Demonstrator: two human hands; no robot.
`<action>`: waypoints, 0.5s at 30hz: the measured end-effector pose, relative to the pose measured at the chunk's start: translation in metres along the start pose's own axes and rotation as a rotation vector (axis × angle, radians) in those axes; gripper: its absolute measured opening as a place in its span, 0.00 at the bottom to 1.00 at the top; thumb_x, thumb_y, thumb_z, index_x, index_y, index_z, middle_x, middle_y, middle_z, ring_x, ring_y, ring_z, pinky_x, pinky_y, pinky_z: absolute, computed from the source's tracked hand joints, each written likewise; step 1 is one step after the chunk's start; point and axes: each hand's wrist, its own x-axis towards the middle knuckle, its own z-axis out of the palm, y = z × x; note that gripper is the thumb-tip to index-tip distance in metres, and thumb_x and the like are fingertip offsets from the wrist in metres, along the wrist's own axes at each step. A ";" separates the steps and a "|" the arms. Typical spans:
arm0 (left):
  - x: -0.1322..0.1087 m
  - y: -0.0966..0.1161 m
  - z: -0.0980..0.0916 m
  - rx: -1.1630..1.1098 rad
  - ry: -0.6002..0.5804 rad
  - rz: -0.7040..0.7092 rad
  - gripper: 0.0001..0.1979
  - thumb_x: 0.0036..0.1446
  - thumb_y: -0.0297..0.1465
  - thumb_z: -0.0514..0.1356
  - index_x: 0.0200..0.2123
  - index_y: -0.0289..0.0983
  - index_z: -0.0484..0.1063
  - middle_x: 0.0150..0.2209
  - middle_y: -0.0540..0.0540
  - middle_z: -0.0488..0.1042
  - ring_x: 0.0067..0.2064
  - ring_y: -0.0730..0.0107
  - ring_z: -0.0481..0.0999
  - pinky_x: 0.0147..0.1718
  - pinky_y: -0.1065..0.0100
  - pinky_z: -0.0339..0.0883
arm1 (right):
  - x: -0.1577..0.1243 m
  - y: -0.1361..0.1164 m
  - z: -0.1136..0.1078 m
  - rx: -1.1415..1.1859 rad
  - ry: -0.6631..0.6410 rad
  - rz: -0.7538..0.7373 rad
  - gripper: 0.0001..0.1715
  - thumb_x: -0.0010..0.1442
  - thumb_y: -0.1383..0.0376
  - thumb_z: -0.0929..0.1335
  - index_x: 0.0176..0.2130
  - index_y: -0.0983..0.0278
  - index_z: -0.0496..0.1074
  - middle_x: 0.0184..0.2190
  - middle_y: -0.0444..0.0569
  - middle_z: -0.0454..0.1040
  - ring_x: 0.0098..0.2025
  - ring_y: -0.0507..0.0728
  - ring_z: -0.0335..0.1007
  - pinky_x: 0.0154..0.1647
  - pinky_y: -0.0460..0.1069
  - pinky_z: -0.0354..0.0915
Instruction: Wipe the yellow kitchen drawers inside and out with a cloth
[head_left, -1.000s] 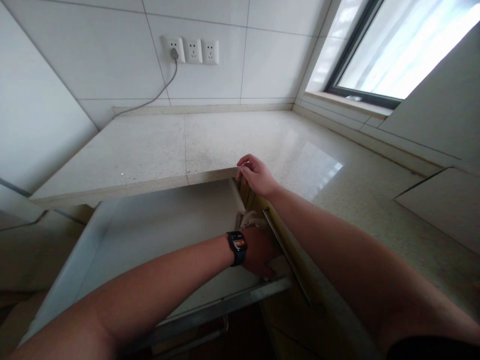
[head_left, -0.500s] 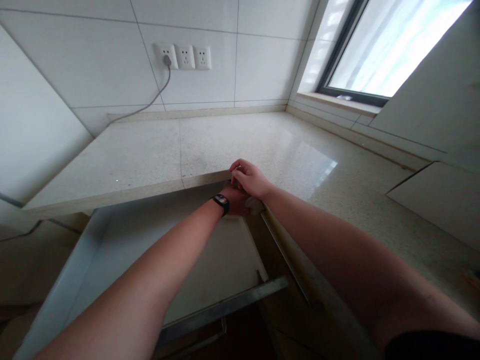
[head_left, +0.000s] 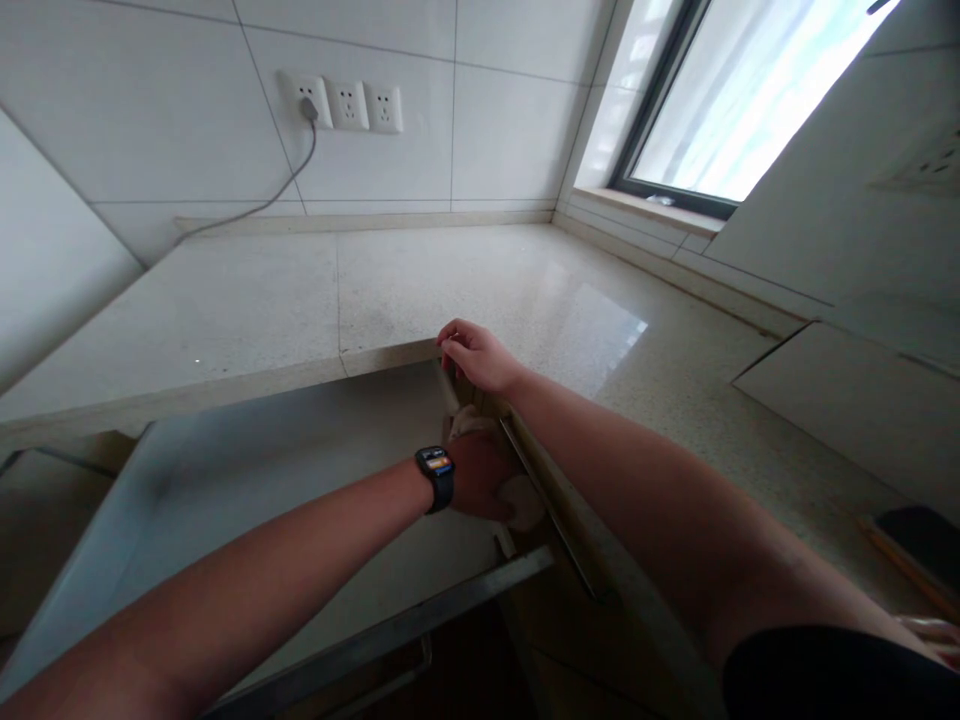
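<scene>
My left hand, below a black smartwatch, is inside the pulled-out drawer. It presses an off-white cloth against the drawer's right side; part of the cloth also shows above the knuckles. The fingers are mostly in shadow, closed over the cloth. Higher up, my right hand rests at the inner corner of the countertop, over the drawer's back right corner. Its fingers are curled together and bent down at the edge; what they grip, if anything, is hidden.
Along the right runs a cabinet front with a long metal handle. A cord crosses the counter's back left to a wall socket. A dark object lies at the far right, below a window.
My left hand has moved down and towards me along the drawer's right side with the cloth. My right hand stays at the counter corner. The view has shifted slightly right.
</scene>
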 end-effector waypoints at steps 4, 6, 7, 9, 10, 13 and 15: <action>-0.010 0.020 0.007 0.016 0.001 0.107 0.27 0.50 0.44 0.64 0.51 0.38 0.73 0.48 0.39 0.81 0.49 0.49 0.77 0.52 0.54 0.66 | -0.001 0.001 0.002 0.016 -0.031 -0.003 0.05 0.64 0.66 0.62 0.39 0.61 0.67 0.25 0.41 0.73 0.22 0.48 0.64 0.22 0.43 0.61; -0.010 0.012 0.007 0.035 -0.027 0.118 0.29 0.49 0.46 0.64 0.53 0.39 0.72 0.48 0.40 0.80 0.49 0.50 0.77 0.53 0.53 0.65 | -0.001 0.001 0.002 0.027 -0.037 -0.006 0.05 0.64 0.66 0.62 0.39 0.62 0.67 0.25 0.41 0.73 0.22 0.48 0.64 0.22 0.43 0.61; -0.009 0.005 0.005 0.049 -0.041 0.132 0.29 0.49 0.46 0.64 0.53 0.40 0.72 0.49 0.40 0.80 0.49 0.50 0.77 0.54 0.53 0.65 | -0.002 0.001 0.001 0.031 -0.037 -0.010 0.04 0.65 0.66 0.62 0.39 0.62 0.67 0.25 0.41 0.73 0.22 0.48 0.64 0.22 0.43 0.61; -0.005 -0.017 0.001 0.085 -0.044 0.141 0.27 0.50 0.45 0.63 0.52 0.40 0.73 0.49 0.40 0.80 0.51 0.50 0.77 0.55 0.54 0.64 | -0.002 0.000 0.001 0.033 -0.037 -0.016 0.04 0.65 0.67 0.62 0.39 0.62 0.67 0.24 0.41 0.73 0.21 0.48 0.64 0.21 0.43 0.61; -0.002 -0.030 -0.001 0.106 -0.032 0.128 0.26 0.51 0.44 0.62 0.52 0.39 0.73 0.50 0.40 0.80 0.52 0.50 0.77 0.56 0.54 0.64 | -0.002 0.000 0.001 0.031 -0.039 -0.018 0.04 0.64 0.67 0.62 0.39 0.63 0.67 0.24 0.41 0.73 0.21 0.48 0.64 0.21 0.43 0.60; 0.008 -0.071 -0.009 0.167 -0.005 -0.004 0.25 0.51 0.41 0.62 0.52 0.40 0.74 0.51 0.41 0.79 0.53 0.50 0.75 0.56 0.54 0.63 | -0.002 0.001 0.001 0.030 -0.041 -0.017 0.05 0.64 0.67 0.63 0.39 0.63 0.68 0.24 0.41 0.72 0.21 0.48 0.63 0.20 0.44 0.59; 0.015 -0.092 -0.012 0.187 0.036 -0.139 0.27 0.49 0.40 0.64 0.53 0.41 0.74 0.50 0.42 0.79 0.53 0.48 0.74 0.54 0.54 0.64 | -0.002 0.001 0.001 0.039 -0.037 -0.014 0.06 0.63 0.66 0.63 0.39 0.63 0.69 0.24 0.41 0.72 0.21 0.48 0.63 0.20 0.43 0.59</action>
